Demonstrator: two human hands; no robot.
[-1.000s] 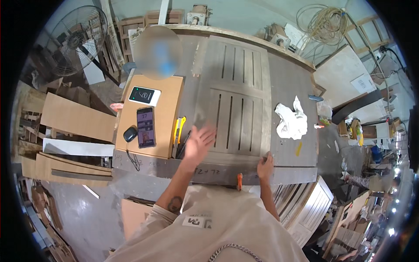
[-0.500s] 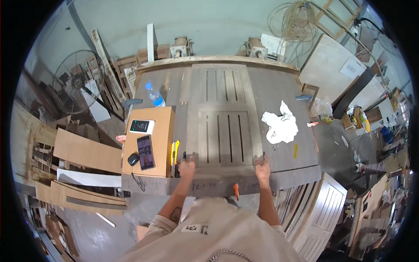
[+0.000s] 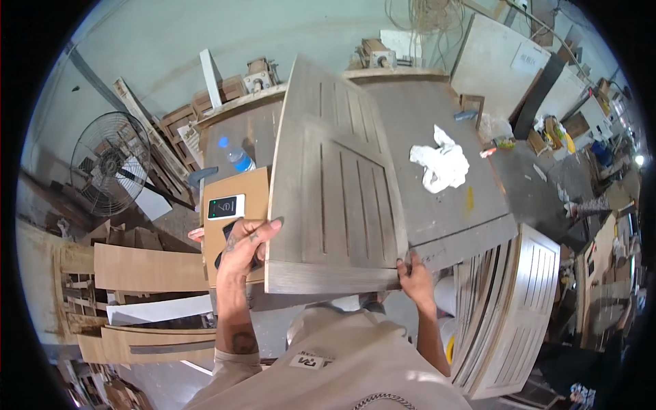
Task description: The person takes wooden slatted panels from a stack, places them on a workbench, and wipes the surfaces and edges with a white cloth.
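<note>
A greyish-brown wooden cabinet door [image 3: 331,198] with slatted grooves in two recessed panels is tilted up off the workbench [image 3: 444,102], its left side raised higher than its right. My left hand [image 3: 247,244] is closed round the door's left edge near its lower corner, thumb over the face. At the lower right corner my right hand [image 3: 414,275] grips the other edge, low by the bench front. The door partly covers a cardboard box [image 3: 256,188] on the left, on which lie a white device with a screen [image 3: 226,206] and a dark phone, mostly hidden behind my left hand.
A water bottle [image 3: 236,155] stands behind the box. A crumpled white cloth [image 3: 439,164] lies on the bench's right side. More panelled doors [image 3: 526,301] lean in a stack at the lower right. A fan [image 3: 111,160] and wood boards [image 3: 147,268] are on the left.
The door lay flat on the bench and is now lifted and tilted, left side up. My left hand has risen with its edge; my right hand stays low. My view has shifted slightly.
</note>
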